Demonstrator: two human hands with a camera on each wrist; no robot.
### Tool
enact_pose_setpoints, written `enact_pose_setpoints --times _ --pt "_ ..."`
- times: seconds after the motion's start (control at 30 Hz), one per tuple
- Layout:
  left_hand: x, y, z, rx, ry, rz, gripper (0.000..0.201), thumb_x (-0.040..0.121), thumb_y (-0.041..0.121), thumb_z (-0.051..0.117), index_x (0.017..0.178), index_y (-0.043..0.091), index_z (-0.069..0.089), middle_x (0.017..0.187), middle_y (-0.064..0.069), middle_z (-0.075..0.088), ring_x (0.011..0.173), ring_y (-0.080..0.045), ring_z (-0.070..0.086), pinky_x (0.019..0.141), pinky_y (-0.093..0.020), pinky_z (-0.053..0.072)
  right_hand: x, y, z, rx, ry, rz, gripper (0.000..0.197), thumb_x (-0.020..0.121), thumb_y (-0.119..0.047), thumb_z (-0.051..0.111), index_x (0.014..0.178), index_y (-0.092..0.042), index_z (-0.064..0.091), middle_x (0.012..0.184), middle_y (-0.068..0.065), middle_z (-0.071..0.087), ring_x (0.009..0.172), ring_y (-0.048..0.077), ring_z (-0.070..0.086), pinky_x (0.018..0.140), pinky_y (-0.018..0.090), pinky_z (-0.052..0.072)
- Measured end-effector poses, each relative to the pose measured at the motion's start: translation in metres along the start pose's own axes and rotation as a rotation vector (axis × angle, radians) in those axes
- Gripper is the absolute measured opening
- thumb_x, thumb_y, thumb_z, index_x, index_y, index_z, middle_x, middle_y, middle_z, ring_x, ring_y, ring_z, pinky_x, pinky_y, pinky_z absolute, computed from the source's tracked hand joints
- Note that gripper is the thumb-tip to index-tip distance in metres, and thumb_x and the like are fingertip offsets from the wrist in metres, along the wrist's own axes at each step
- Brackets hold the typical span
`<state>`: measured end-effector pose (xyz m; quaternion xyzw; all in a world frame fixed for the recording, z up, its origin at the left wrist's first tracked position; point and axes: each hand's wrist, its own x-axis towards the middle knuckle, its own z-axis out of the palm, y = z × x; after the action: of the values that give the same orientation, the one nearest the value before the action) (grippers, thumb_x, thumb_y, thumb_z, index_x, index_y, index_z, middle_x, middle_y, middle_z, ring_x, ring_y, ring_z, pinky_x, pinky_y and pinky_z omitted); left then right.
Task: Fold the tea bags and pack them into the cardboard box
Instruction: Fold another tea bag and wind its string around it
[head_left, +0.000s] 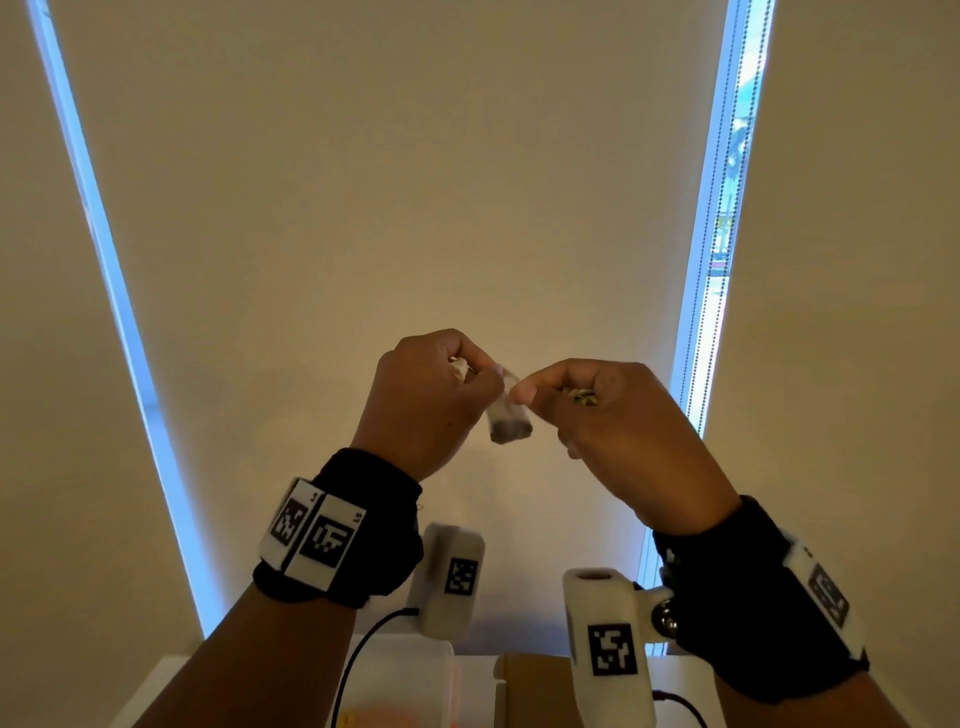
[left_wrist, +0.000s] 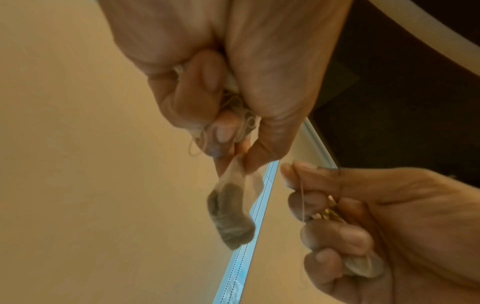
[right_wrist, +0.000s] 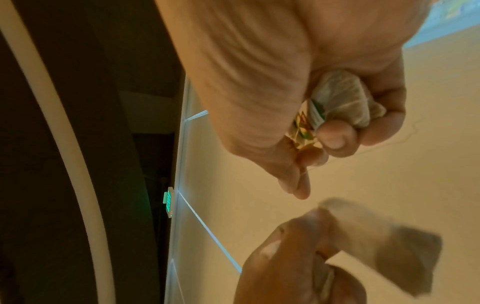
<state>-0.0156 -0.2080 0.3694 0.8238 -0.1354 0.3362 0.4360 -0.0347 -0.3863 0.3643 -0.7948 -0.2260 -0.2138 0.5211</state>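
Note:
Both hands are raised in front of the blind. My left hand (head_left: 491, 382) pinches the top of a tea bag (head_left: 509, 421) that hangs down with dark tea at its bottom (left_wrist: 231, 218). A tangle of string (left_wrist: 239, 115) sits inside the left palm. My right hand (head_left: 524, 392) is just right of the bag, its thumb and forefinger pinching a thin string (left_wrist: 302, 201). Its other fingers curl round a second tea bag (right_wrist: 342, 100) and colourful paper tags (right_wrist: 303, 125). The cardboard box (head_left: 535, 686) lies below the hands at the bottom edge, partly hidden by the wrist camera.
A clear plastic container (head_left: 410, 675) stands left of the box on a white table (head_left: 156, 686). A cable (head_left: 358, 660) runs from the left wrist camera across it. Beige blinds with bright gaps fill the background.

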Motion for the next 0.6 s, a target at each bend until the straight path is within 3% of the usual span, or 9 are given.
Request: enact_pose_setpoints --times 0.07,0.17,0.3,0.47,0.6 --pt "0.003 0.000 0.000 -0.063 0.032 -0.047 0.012 0.086 0.027 0.070 0.075 0.022 0.071 0.055 0.008 0.064 0.052 -0.021 0.061 0.050 -0.032 0.043 -0.006 0.003 0.004 0.012 -0.040 0.011 0.016 0.093 -0.031 0.069 0.081 -0.033 0.079 0.059 -0.025 0.063 0.060 -0.007 0.057 0.072 0.023 0.042" --pt "0.007 0.002 -0.002 -0.106 0.055 -0.076 0.011 0.090 0.024 0.066 0.081 0.018 0.071 0.053 0.015 0.062 0.044 -0.012 0.055 0.048 -0.025 0.040 -0.013 0.011 0.008 0.022 -0.099 0.049 0.013 0.091 -0.035 0.071 0.082 -0.037 0.079 0.065 -0.025 0.066 0.061 -0.006 0.057 0.072 0.026 0.044" --pt "0.008 0.006 -0.004 -0.228 0.056 -0.113 0.011 0.094 0.020 0.064 0.087 0.013 0.070 0.062 0.002 0.067 0.042 -0.012 0.052 0.040 -0.021 0.037 -0.015 0.020 0.010 0.041 -0.146 0.080 0.011 0.090 -0.035 0.070 0.087 -0.036 0.080 0.080 -0.018 0.074 0.063 -0.005 0.059 0.071 0.024 0.045" --pt "0.006 0.014 -0.005 -0.425 -0.043 -0.223 0.012 0.098 0.020 0.062 0.093 0.012 0.070 0.063 0.000 0.062 0.046 -0.016 0.042 0.040 -0.022 0.028 -0.010 0.024 0.006 0.103 -0.226 0.150 0.012 0.091 -0.038 0.069 0.090 -0.038 0.080 0.087 -0.007 0.076 0.063 0.010 0.053 0.066 0.026 0.051" --pt "0.003 0.019 -0.007 -0.458 -0.149 -0.229 0.014 0.099 0.023 0.061 0.092 0.016 0.070 0.074 -0.010 0.060 0.049 -0.017 0.039 0.042 -0.021 0.025 -0.005 0.026 -0.004 0.127 -0.258 0.187 0.012 0.091 -0.037 0.069 0.091 -0.035 0.081 0.087 -0.002 0.075 0.064 0.012 0.050 0.068 0.027 0.050"
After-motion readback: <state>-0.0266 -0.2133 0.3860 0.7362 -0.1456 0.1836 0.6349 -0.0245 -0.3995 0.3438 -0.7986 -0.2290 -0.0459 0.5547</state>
